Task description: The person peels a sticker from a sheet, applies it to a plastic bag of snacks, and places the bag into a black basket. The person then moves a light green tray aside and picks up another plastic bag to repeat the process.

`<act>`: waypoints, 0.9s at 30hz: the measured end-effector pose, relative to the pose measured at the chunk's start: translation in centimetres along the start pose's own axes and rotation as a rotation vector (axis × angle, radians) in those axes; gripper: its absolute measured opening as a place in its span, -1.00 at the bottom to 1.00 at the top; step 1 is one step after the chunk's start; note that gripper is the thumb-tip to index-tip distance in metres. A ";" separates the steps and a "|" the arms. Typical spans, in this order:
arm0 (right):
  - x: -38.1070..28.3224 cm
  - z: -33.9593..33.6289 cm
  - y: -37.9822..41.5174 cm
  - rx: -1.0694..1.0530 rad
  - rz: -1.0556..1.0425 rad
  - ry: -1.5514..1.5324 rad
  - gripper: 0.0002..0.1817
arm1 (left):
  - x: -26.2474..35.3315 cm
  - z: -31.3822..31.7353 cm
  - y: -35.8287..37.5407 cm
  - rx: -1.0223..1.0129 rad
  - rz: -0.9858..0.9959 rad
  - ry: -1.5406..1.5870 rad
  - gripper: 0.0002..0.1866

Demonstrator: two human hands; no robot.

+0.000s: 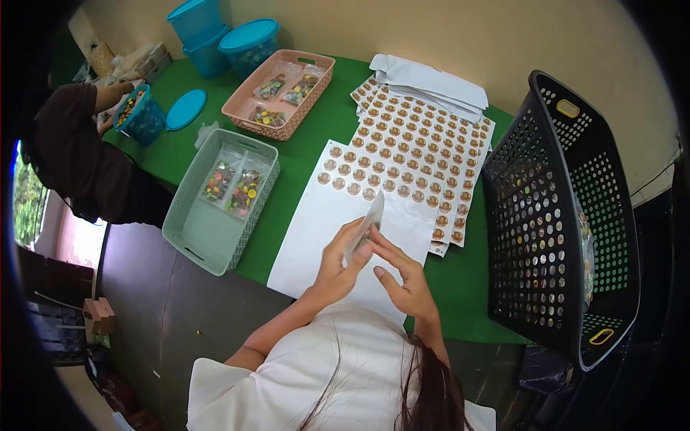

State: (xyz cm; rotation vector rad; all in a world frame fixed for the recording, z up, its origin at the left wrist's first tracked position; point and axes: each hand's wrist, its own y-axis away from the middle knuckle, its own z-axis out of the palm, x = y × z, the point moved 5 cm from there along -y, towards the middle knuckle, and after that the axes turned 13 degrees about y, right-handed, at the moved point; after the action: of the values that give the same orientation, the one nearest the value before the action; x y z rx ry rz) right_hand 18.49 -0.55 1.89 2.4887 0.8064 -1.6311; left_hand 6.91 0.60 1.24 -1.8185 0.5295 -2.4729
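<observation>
My left hand [339, 260] is closed on a small clear plastic pouch [375, 211], which stands edge-on to me, so its contents are hard to see. My right hand [406, 284] has its fingers stretched out, the fingertips against or very near the pouch and the thumb apart. Under both hands lies a large sheet of round brown stickers [374, 171], its lower part blank white where stickers are gone.
A pale green basket [194, 241] and a pink basket [305, 108] hold pouches of colourful sweets. More sticker sheets [460, 179] lie right, beside a tall black perforated basket [528, 215]. Blue tubs [248, 50] stand at the back. Another person [86, 158] handles a blue tub [147, 122].
</observation>
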 end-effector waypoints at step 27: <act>3.5 -1.4 0.8 0.417 0.328 -0.184 -0.74 | -1.4 -1.9 0.1 0.167 -0.186 -0.155 -0.75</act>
State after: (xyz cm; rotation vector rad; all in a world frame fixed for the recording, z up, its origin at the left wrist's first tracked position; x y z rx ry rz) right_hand 21.12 0.57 -0.69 2.4822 0.0284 -2.0172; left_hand 5.58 1.28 -0.53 -2.0503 0.1484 -2.3721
